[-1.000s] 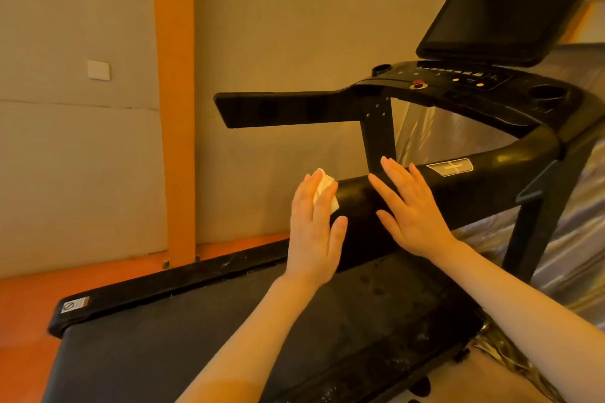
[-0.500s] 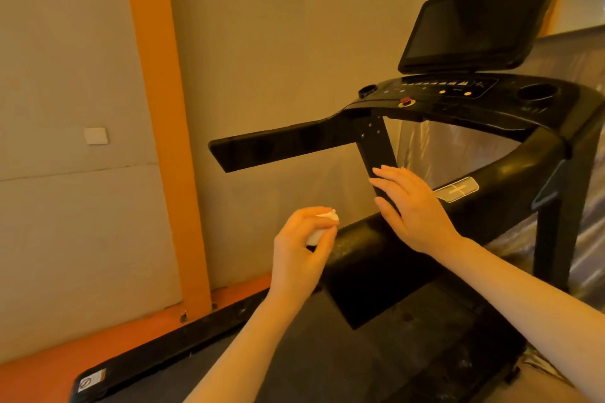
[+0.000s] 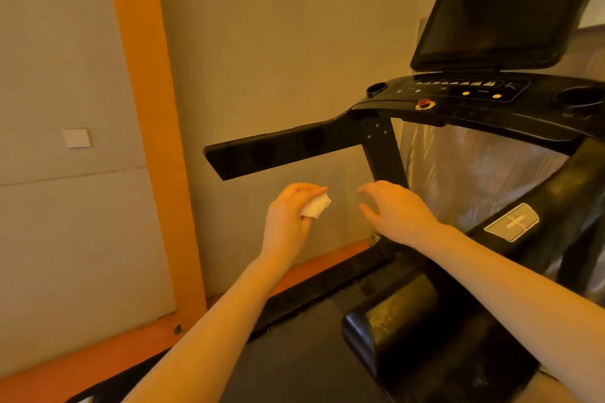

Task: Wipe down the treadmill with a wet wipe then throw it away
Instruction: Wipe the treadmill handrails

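A small, folded wet wipe (image 3: 316,205), judged light, soft and limp, is pinched in the curled fingers of the left hand (image 3: 291,219), while the right hand (image 3: 397,211) is held relaxed and empty just beside it, below the treadmill handrail (image 3: 281,150).

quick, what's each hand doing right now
Left hand: grips the folded wet wipe.
Right hand: open, fingers relaxed, holding nothing.
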Demonstrator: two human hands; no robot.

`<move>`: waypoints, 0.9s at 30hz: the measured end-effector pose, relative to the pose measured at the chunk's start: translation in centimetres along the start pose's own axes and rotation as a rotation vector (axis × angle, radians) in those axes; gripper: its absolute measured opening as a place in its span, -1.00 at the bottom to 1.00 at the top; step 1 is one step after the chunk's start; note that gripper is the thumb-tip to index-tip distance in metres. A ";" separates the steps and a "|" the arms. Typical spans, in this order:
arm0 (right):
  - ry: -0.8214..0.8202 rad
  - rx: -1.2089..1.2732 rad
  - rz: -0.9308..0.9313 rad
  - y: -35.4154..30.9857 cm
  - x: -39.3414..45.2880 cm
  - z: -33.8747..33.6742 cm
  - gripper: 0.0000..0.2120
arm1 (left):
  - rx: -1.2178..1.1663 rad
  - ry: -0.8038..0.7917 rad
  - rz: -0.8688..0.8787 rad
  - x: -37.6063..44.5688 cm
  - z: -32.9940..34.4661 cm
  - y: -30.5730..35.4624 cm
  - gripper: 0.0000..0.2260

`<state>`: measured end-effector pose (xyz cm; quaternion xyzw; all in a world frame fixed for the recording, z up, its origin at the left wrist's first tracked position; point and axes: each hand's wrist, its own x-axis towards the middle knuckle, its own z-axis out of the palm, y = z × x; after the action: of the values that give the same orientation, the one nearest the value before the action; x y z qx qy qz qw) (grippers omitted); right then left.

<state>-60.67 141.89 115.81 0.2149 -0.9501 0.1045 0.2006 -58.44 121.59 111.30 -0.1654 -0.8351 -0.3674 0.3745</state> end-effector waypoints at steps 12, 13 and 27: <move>-0.093 -0.211 0.160 3.7 13.1 4.9 -0.54 | -0.217 -0.250 -0.107 11.0 9.1 -13.8 -0.78; -0.104 -0.229 0.185 4.0 14.9 5.2 -0.54 | -0.248 -0.258 -0.108 12.5 9.5 -14.9 -0.75; -0.147 -0.213 0.644 3.0 34.4 -2.0 -0.56 | -0.402 -0.484 0.021 39.3 6.6 -19.4 -0.79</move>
<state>-89.85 132.50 131.89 -0.1110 -0.9866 0.0468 0.1099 -98.56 113.37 128.18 -0.3274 -0.8090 -0.4710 0.1287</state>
